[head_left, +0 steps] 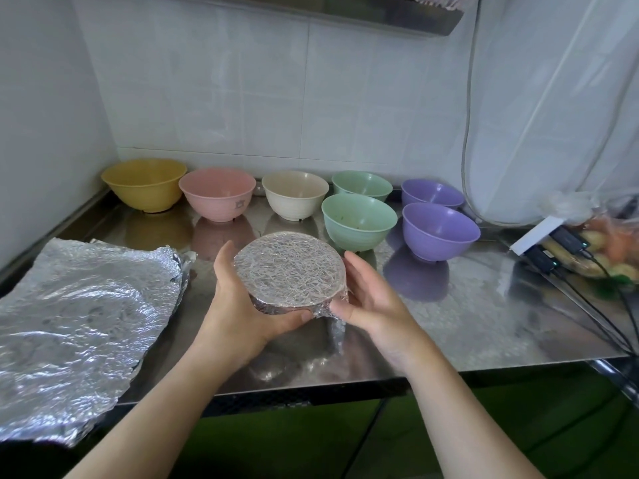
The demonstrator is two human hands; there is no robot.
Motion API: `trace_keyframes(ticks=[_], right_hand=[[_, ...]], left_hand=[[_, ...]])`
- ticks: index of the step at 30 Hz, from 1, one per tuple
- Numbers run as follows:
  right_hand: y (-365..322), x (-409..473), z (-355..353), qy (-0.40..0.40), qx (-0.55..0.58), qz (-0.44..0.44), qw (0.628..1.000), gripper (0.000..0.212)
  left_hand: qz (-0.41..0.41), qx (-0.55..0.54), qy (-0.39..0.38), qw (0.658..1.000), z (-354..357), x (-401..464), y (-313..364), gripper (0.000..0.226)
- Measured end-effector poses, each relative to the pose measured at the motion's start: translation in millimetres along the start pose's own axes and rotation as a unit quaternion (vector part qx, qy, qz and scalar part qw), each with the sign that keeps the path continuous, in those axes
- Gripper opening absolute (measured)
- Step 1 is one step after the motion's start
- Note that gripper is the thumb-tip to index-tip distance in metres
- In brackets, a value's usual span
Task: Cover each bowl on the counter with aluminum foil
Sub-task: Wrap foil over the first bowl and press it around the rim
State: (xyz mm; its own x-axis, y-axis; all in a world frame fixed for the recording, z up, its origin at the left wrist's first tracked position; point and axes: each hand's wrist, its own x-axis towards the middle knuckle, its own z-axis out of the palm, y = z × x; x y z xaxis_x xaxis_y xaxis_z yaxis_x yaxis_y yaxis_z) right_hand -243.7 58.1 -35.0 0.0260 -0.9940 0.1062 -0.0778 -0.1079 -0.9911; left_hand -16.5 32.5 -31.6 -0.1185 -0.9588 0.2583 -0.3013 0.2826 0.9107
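Note:
A bowl wrapped in crinkled foil (290, 267) is held above the steel counter (466, 316). My left hand (238, 302) grips its left side and underside. My right hand (366, 302) cups its right side, pressing the foil against the rim. A stack of loose foil sheets (79, 326) lies at the left front. Along the back stand uncovered bowls: yellow (143, 183), pink (217, 193), cream (294, 194), two green (359, 221) (361, 185) and two purple (440, 230) (432, 194).
A white power strip with black plugs and cables (553, 243) sits at the right edge beside a plastic bag of produce (608, 250). A tiled wall stands behind the bowls, a white wall at the left. The counter's front edge runs below my forearms.

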Motion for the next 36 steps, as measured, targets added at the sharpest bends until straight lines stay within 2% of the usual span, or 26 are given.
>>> trace_keyframes(ticks=[3,8,15,21,26,29,35,36], right_hand=[[9,1,2,0.042,-0.060,-0.027,0.997,0.084],[9,1,10,0.110,-0.084,-0.056,0.989,0.058],[11,-4,6,0.113,-0.045,-0.067,0.990,0.013],[9,-7,5,0.121,-0.188,-0.080,0.971,0.023],[8,-6,8,0.144,-0.305,-0.147,0.930,0.031],[5,-5,13,0.165,-0.334,-0.172,0.912,0.032],[2,-10,34,0.192,-0.379,-0.144,0.894,0.037],[3,-10,38,0.190,-0.389,-0.140,0.890,0.031]], left_hand=[[0.003,0.004,-0.004,1.000,0,0,0,0.153],[0.004,0.006,-0.009,1.000,-1,1,1,0.155],[0.005,0.009,-0.011,1.000,-3,0,1,0.153],[0.003,0.010,-0.005,1.000,-2,0,2,0.149],[0.003,0.013,-0.007,1.000,-3,0,2,0.150],[0.000,0.009,-0.008,1.000,-2,0,2,0.151],[-0.001,0.004,-0.006,1.000,-1,-1,1,0.151],[-0.002,0.002,-0.007,1.000,0,-1,1,0.151]])
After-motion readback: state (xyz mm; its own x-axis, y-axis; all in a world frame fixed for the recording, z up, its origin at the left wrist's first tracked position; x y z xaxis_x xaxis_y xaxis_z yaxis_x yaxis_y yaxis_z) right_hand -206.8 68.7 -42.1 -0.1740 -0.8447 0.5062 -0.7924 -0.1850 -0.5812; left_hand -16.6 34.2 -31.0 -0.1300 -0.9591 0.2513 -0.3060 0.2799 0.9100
